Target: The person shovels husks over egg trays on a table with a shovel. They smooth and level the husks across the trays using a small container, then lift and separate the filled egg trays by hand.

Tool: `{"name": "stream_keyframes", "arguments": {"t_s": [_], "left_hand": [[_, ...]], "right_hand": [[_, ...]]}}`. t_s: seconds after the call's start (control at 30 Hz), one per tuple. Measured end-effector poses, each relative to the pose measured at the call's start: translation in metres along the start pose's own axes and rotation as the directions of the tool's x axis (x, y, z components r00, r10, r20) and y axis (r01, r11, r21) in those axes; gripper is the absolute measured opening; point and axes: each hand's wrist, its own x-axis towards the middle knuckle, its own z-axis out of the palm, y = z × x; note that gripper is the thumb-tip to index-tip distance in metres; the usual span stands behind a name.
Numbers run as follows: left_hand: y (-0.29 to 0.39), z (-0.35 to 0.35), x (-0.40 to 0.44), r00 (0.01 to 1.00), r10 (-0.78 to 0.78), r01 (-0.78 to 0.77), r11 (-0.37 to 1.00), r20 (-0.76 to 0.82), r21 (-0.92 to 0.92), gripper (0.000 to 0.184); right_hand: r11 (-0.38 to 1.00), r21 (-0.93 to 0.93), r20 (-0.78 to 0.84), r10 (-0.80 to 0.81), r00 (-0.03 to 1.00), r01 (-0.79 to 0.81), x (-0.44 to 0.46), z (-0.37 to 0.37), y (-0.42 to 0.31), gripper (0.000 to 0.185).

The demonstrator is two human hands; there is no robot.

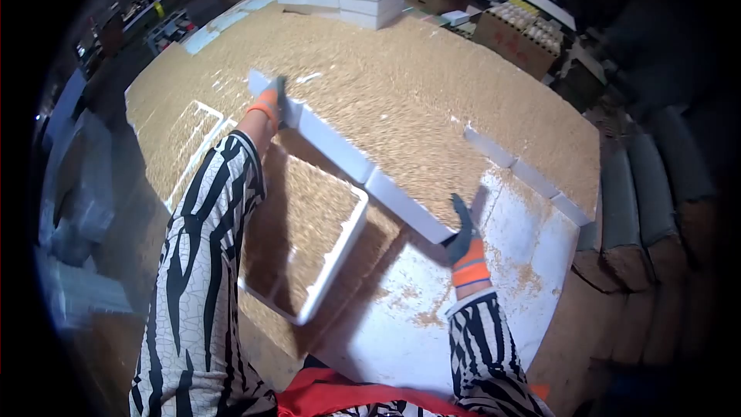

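Note:
My left hand [272,102], in a dark glove with an orange cuff, grips the far left end of a row of white boxes [333,147]. At the near right end, my right hand [465,241], gloved alike, presses with its thumb raised. Tan, grain-like flakes [401,139] cover the tops of the boxes, blurred by motion. The row casts a shadow on a white-rimmed tray [340,251] filled with the same flakes, just below and left of it. What the boxes hold under the flakes is hidden.
Flakes spread across the wide table [502,255], whose white surface shows at the right. More white boxes [370,4] stand stacked at the far end. A carton of pale, egg-like items [525,23] stands beyond the right edge, with dark padded stacks [625,193] nearer.

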Motion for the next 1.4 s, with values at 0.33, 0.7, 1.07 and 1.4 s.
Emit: {"name": "stream_keyframes", "arguments": {"t_s": [0.33, 0.7, 1.07, 1.4], "left_hand": [[-0.003, -0.058, 0.010, 0.980, -0.158, 0.192, 0.915, 0.123, -0.354, 0.063], [0.061, -0.189, -0.230, 0.560, 0.651, -0.579, 0.750, 0.513, -0.320, 0.042], [-0.147, -0.609, -0.131, 0.988, 0.018, -0.056, 0.967, -0.153, -0.247, 0.046], [-0.188, -0.895, -0.033, 0.989, -0.148, 0.111, 0.822, -0.022, -0.559, 0.027]], "right_hand": [[0.858, -0.477, -0.389, -0.013, 0.921, -0.189, 0.021, 0.108, 0.044, 0.069], [0.721, -0.644, 0.001, -0.334, 0.943, 0.256, -0.107, 0.181, -0.041, 0.049], [0.908, -0.401, 0.658, 0.377, 0.652, -0.120, -0.214, 0.481, 0.121, 0.066], [0.576, -0.284, 0.402, 0.797, 0.450, -0.767, -0.056, 0.776, 0.519, 0.037]]}}
